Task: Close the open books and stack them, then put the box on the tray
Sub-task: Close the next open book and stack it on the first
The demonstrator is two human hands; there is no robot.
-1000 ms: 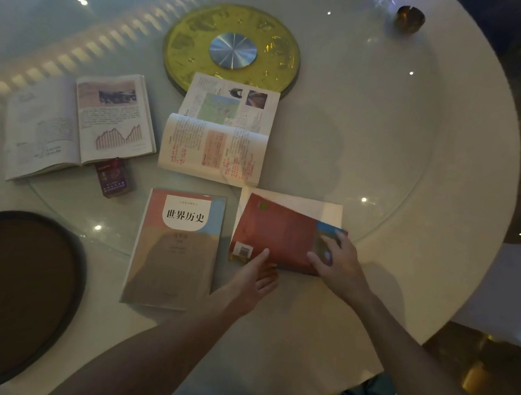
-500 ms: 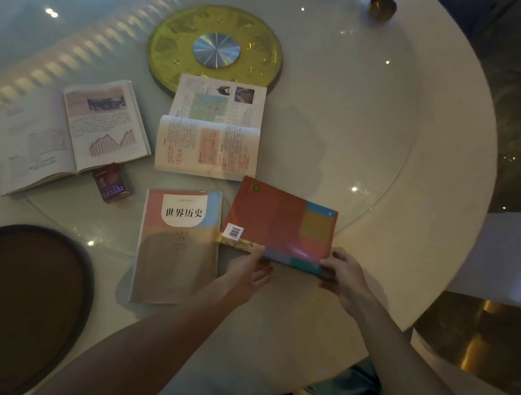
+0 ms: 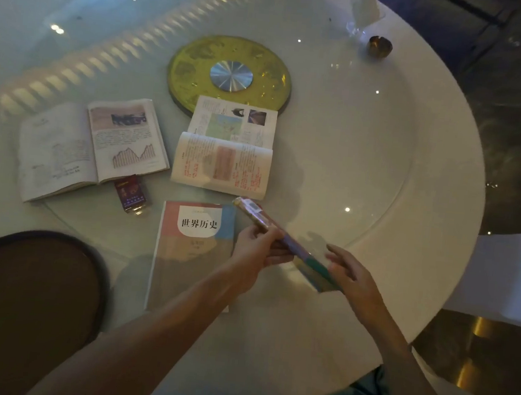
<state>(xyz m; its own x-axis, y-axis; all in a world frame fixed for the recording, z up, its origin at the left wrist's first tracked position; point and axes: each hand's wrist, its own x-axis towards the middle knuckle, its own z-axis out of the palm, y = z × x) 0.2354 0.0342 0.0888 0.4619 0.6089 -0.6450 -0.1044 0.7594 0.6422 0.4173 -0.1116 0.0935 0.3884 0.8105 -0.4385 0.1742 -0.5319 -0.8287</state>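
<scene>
Four books on view: two open books, one (image 3: 94,146) at 10 o'clock and one (image 3: 225,149) at 12; one closed book (image 3: 193,254) flat on the counter (image 3: 385,145); one red-covered book (image 3: 286,243) lifted edge-on, gripped by left hand (image 3: 256,244) and right hand (image 3: 352,274). One box (image 3: 130,196) lies below the left open book. One tray (image 3: 25,295) at 8 o'clock.

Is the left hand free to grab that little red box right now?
Probably not yet: the left hand and right hand together hold the closed book. The box lies uncovered beside an open book, nothing blocking it.
</scene>
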